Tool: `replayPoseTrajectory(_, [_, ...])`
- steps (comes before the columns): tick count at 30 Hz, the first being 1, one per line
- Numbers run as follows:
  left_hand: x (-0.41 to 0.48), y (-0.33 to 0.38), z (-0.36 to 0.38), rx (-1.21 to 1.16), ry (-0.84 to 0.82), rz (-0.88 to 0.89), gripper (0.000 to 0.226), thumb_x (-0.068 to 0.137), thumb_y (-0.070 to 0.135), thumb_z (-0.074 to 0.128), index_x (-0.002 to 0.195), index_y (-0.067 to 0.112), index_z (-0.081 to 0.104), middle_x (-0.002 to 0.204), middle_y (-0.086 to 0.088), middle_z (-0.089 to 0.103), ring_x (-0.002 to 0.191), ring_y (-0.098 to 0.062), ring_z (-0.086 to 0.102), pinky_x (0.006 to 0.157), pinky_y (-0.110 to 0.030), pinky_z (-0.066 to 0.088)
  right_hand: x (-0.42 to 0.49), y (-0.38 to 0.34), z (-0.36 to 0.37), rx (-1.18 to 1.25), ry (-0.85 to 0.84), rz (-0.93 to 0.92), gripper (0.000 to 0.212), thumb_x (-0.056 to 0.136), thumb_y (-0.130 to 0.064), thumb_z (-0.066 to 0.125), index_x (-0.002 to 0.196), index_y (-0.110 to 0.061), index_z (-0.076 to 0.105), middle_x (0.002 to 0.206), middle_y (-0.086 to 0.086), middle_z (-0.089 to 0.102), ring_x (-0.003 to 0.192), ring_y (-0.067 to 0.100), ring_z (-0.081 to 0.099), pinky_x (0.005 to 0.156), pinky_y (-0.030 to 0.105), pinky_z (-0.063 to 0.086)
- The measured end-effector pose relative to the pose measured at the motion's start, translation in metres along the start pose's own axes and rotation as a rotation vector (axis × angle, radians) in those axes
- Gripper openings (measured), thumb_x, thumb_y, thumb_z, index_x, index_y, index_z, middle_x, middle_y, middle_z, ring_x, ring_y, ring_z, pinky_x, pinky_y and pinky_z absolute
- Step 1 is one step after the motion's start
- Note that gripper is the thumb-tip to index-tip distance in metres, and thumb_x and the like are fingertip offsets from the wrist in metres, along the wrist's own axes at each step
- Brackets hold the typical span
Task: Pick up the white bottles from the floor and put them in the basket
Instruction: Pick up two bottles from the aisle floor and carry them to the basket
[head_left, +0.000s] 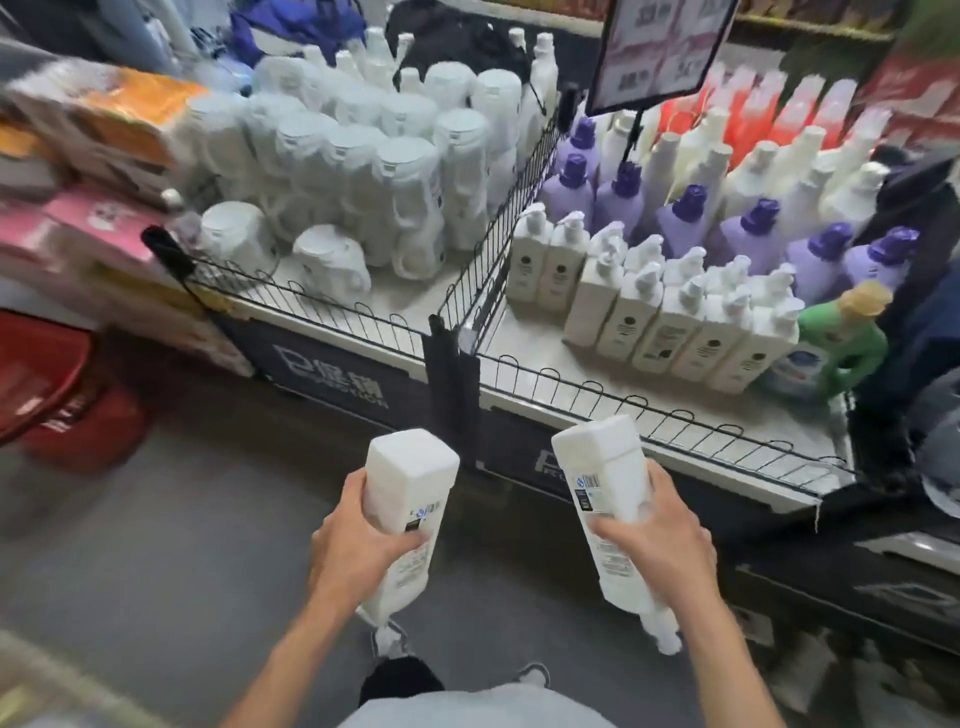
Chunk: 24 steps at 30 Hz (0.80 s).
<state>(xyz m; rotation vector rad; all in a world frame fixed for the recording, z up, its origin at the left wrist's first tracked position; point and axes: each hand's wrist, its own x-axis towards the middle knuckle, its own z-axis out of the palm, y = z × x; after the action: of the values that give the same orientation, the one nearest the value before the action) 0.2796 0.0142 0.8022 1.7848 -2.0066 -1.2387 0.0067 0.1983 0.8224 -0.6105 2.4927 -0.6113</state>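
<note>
two bottles up at once here: the left hand (358, 540) is wrapped around one white bottle (405, 493) at lower centre of the frame, thumb across its label, and the right hand (660, 535) is clasped around a second white bottle (605, 493) just to the right of it. both bottles are held above the grey floor (182, 545), bases pointing up toward the display, pump ends down by the wrists, bases leaning slightly toward each other. they're in front of the wire basket (675, 415), not inside it, near the black post where its two sections meet. in the right section a row of white pump bottles (670, 317) stands upright, with purple bottles (753, 234) behind and a green bottle (844, 343) at the row's right end. the left section holds white jugs (363, 156). a price sign (660, 47) hangs at top centre, and a red tub (57, 400) sits at the left edge.
</note>
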Motion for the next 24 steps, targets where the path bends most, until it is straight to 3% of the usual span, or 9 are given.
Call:
replayPoseTrajectory(4, [0.015,-0.019,-0.037,0.019,0.018,0.001,0.091,0.046,0.055,0.084,0.124,0.050,0.037,0.108,0.020,0.066,0.101,-0.023,0.063,0.088,-0.045,0.053,0.000,-0.056,0.025,-0.063,-0.046,-0.086,0.074,0.064,-0.055,0.077,0.124,-0.049,0.034,0.097,-0.014,0.065,0.093,0.024,0.062,0.076,0.038,0.039])
replayPoseTrajectory(11, [0.040,-0.058,-0.110,0.075,0.131,-0.058,0.088,0.055,0.051,0.088,0.125,0.046,0.035,0.113,0.012,0.068,0.101,-0.028,0.065,0.085,-0.043,0.054,-0.002,-0.146,0.084,-0.109,-0.135,-0.281,0.077,0.066,-0.054,0.077,0.129,-0.052,0.033,0.099,-0.016,0.065,0.091,0.020,0.062,0.081,0.040,0.043])
replayPoseTrajectory(17, [0.054,-0.102,-0.176,0.104,0.274,-0.146,0.094,0.057,0.055,0.087,0.133,0.042,0.034,0.120,0.007,0.068,0.106,-0.030,0.064,0.084,-0.041,0.052,-0.006,-0.224,0.136,-0.151,-0.219,-0.466,0.075,0.067,-0.052,0.078,0.127,-0.051,0.034,0.098,-0.019,0.063,0.089,0.017,0.062,0.082,0.039,0.045])
replayPoseTrajectory(21, [0.056,-0.131,-0.211,0.067,0.365,-0.219,0.098,0.057,0.054,0.088,0.138,0.041,0.034,0.119,0.007,0.069,0.105,-0.029,0.065,0.082,-0.039,0.050,-0.006,-0.280,0.166,-0.201,-0.315,-0.606,0.070,0.067,-0.048,0.080,0.123,-0.048,0.037,0.095,-0.021,0.063,0.086,0.016,0.061,0.074,0.036,0.039])
replayPoseTrajectory(24, [0.054,-0.150,-0.228,-0.019,0.472,-0.289,0.096,0.053,0.051,0.092,0.134,0.036,0.042,0.119,0.006,0.069,0.106,-0.028,0.065,0.081,-0.037,0.047,-0.002,-0.320,0.191,-0.226,-0.382,-0.682,0.079,0.062,-0.051,0.078,0.129,-0.052,0.036,0.094,-0.022,0.063,0.084,0.018,0.063,0.075,0.035,0.044])
